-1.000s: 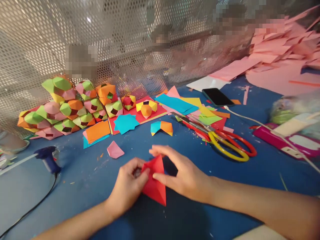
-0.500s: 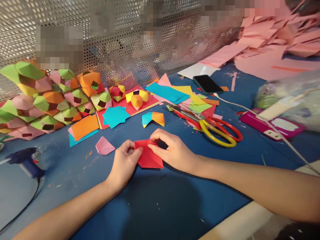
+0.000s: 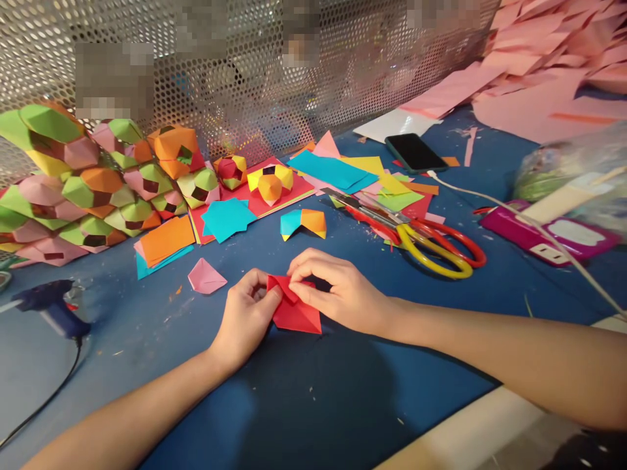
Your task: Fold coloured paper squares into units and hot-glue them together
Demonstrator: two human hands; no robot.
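A small red sheet of paper (image 3: 300, 316) is between my hands, just above or on the blue table. My left hand (image 3: 249, 313) pinches its left edge, thumb on top. With thumb and fingertips, my right hand (image 3: 337, 287) grips the paper's top edge, where a flap is folded over toward the middle. A folded pink paper piece (image 3: 206, 277) lies left of my left hand. Beyond the red paper sits a joined blue, orange and yellow folded piece (image 3: 311, 223). Blue paper pieces (image 3: 226, 219) and an orange paper stack (image 3: 168, 240) lie farther left.
Folded paper balls (image 3: 98, 189) are piled at the left against a perforated metal panel (image 3: 343, 78). A glue gun (image 3: 56, 307) lies at the left edge. Scissors (image 3: 431, 251), a phone (image 3: 416, 153), a cable and a purple power strip (image 3: 563, 238) are on the right.
The red paper's top edge has been bent down into a flap by my right hand. My left hand keeps its pinch. The view has shifted slightly.
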